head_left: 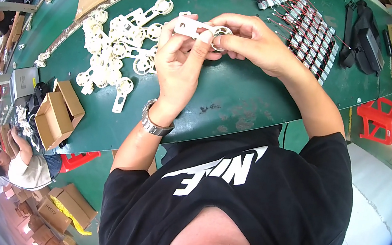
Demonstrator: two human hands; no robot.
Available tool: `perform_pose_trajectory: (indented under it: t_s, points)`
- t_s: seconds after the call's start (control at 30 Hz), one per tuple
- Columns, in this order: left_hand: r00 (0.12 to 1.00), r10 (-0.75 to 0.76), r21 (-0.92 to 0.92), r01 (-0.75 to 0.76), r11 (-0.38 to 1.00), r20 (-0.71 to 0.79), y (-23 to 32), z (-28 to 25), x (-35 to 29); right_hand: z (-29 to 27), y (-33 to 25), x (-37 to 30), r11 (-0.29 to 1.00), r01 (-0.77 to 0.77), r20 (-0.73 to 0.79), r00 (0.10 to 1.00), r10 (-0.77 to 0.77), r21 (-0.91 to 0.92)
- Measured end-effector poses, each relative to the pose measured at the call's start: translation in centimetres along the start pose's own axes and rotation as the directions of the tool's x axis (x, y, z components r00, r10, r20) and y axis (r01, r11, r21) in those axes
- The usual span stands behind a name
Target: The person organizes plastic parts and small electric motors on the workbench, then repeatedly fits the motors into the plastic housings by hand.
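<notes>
Above the green worktable (pixel 191 122), both my hands hold one white plastic part with a flat, slotted arm and a round spoked ring at its end (pixel 189 28). My left hand (pixel 179 67) grips it from below, with the thumb at the ring. My right hand (pixel 257 43) closes its fingers around the ring end, covering part of it. Whether a smaller piece sits in the ring is hidden by my fingers. Beside my left hand lies a loose heap of similar white plastic parts (pixel 108 67), some touching or overlapping.
At the far right are rows of small motors with red wires (pixel 313 38). Beyond them lies a black bag with a strap (pixel 367 44). An open cardboard box (pixel 53 120) stands at the table's left. A red stool (pixel 379 120) is at right; a seated person (pixel 27 164) works at left.
</notes>
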State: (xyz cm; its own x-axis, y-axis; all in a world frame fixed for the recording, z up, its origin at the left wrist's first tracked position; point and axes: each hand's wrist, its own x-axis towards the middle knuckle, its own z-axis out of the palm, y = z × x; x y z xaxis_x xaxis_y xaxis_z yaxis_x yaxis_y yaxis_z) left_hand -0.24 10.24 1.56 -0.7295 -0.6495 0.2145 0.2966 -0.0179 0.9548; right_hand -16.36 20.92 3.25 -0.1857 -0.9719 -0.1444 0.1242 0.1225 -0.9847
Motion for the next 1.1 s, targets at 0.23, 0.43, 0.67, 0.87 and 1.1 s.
perform_pose_trajectory:
  t_s: [0.23,0.43,0.67,0.87,1.1]
  points:
    - [0.989,0.137,0.757,-0.048,0.652,-0.056,1.2,-2.2,1.8,-1.6,-2.2,0.6,0.999,0.008,-0.175,0.984,-0.015,-0.04]
    - [0.961,0.273,0.998,-0.03,-0.056,0.044,0.5,-8.4,5.2,-3.8,-7.3,4.9,0.966,-0.182,-0.299,0.946,0.122,-0.185]
    - [0.994,0.089,0.993,0.057,0.099,-0.066,0.0,-10.5,6.1,-7.1,-5.2,4.5,0.948,0.07,-0.344,0.921,-0.18,-0.309]
    - [0.991,0.128,0.994,0.031,0.108,-0.044,0.3,-9.7,5.6,-8.8,-3.0,1.3,0.2,-0.146,-0.205,0.925,-0.32,-0.969]
    - [0.929,0.369,0.95,-0.107,0.294,-0.01,0.8,-8.8,4.8,-3.9,-1.6,-1.5,0.077,-0.395,-0.368,0.744,-0.558,-0.916]
